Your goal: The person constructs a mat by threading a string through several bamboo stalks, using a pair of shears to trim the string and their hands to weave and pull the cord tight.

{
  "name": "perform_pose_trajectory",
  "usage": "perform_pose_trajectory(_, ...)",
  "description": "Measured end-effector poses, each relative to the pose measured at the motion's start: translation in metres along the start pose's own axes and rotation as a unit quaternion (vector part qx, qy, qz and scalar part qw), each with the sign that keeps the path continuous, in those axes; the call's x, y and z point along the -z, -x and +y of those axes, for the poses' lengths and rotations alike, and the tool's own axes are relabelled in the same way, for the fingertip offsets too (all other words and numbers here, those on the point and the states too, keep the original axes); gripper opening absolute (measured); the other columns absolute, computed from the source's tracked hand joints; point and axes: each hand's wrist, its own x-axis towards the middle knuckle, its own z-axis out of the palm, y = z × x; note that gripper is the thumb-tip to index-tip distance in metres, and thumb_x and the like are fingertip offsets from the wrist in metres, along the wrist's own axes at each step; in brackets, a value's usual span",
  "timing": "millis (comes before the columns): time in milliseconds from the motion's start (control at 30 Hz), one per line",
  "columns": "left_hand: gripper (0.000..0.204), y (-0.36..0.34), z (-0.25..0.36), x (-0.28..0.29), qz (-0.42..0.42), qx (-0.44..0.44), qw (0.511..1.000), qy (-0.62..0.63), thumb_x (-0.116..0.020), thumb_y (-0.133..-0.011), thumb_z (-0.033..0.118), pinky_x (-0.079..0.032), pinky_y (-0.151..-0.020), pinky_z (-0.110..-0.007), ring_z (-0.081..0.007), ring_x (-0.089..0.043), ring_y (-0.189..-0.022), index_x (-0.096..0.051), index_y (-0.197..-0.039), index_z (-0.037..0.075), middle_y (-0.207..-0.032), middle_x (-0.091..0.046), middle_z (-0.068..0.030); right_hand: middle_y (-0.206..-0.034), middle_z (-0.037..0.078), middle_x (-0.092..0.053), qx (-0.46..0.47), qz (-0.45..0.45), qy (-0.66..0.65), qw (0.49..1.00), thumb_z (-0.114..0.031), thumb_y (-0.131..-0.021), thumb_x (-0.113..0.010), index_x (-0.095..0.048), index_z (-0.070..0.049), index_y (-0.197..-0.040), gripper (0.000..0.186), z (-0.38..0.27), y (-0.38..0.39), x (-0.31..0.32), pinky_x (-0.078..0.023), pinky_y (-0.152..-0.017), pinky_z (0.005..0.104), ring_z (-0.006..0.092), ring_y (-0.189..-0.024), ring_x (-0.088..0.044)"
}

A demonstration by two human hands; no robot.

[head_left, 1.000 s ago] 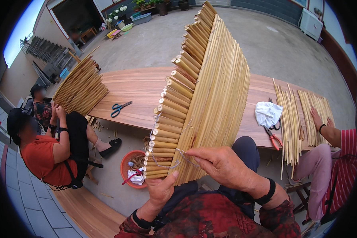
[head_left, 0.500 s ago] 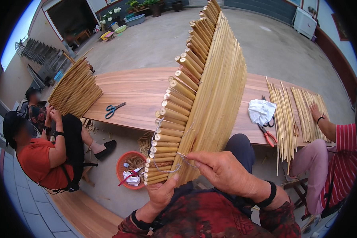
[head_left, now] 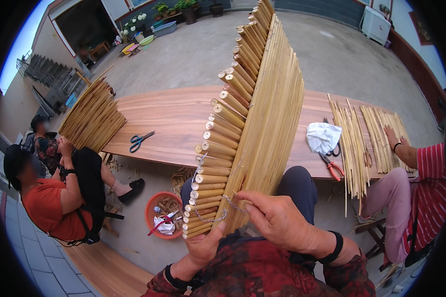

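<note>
A long mat of reed stalks [head_left: 262, 128] rises from my lap and leans over the table, its cut stalk ends stepping along the left edge. My left hand [head_left: 204, 243] grips the mat's near end, thumb on top and fingers hidden beneath. Close above it, my right hand [head_left: 277, 215] is closed in a pinch on a thin grey cord [head_left: 226, 212]. That cord crosses the stalks near the mat's lower end and loops around the lower left stalk ends. Whether the pinch holds anything besides the cord is too small to tell.
On the wooden table [head_left: 158, 106] lie dark-handled scissors [head_left: 140, 141], a white cloth [head_left: 323, 137], red-handled pliers [head_left: 332, 166] and loose reeds [head_left: 351, 153]. An orange basket [head_left: 156, 198] of scraps stands on the floor. Co-workers sit left, one holding another mat [head_left: 91, 116], and right, touching reeds.
The view has shifted slightly. My right hand stays pinched by the cord and has moved only a little against the mat; my left hand keeps its grip.
</note>
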Motion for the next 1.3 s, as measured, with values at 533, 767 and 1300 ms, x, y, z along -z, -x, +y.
perform_pose_trajectory(533,0.038,-0.027,0.021,-0.009,-0.032,-0.061,0.997,-0.025,-0.054,-0.075,-0.009,-0.041,-0.086,-0.027,-0.0158,-0.054,-0.096,-0.046,-0.112,-0.007,-0.106,-0.055,-0.0122,-0.071,0.008,-0.061,-0.065,0.04,-0.202,0.976,-0.014,-0.084,-0.056,-0.059,0.0,-0.093,0.017,0.014,-0.005,0.01,-0.046,-0.058,0.0246,0.0107,-0.063,-0.058)
perform_pose_trajectory(767,0.03,-0.031,0.002,-0.019,0.072,-0.075,0.995,0.003,-0.054,-0.074,-0.01,-0.041,-0.083,-0.027,-0.0148,-0.055,-0.093,-0.054,-0.104,-0.005,-0.102,-0.058,-0.0096,-0.065,0.002,-0.055,-0.061,0.034,-0.231,0.97,-0.014,-0.084,-0.056,-0.06,0.0,-0.094,0.017,0.036,-0.019,-0.001,-0.041,-0.056,0.0203,0.0041,-0.061,-0.047)
perform_pose_trajectory(1300,0.046,-0.036,0.016,0.003,0.01,0.109,0.988,-0.109,-0.052,-0.072,-0.013,-0.04,-0.089,-0.03,-0.0168,-0.049,-0.104,-0.043,-0.116,-0.001,-0.113,-0.049,-0.0088,-0.074,0.016,-0.057,0.034,0.026,-0.165,0.985,-0.012,-0.083,-0.054,-0.056,-0.003,-0.093,0.014,0.048,-0.036,0.0,-0.046,-0.055,0.0313,0.0288,-0.063,-0.058)
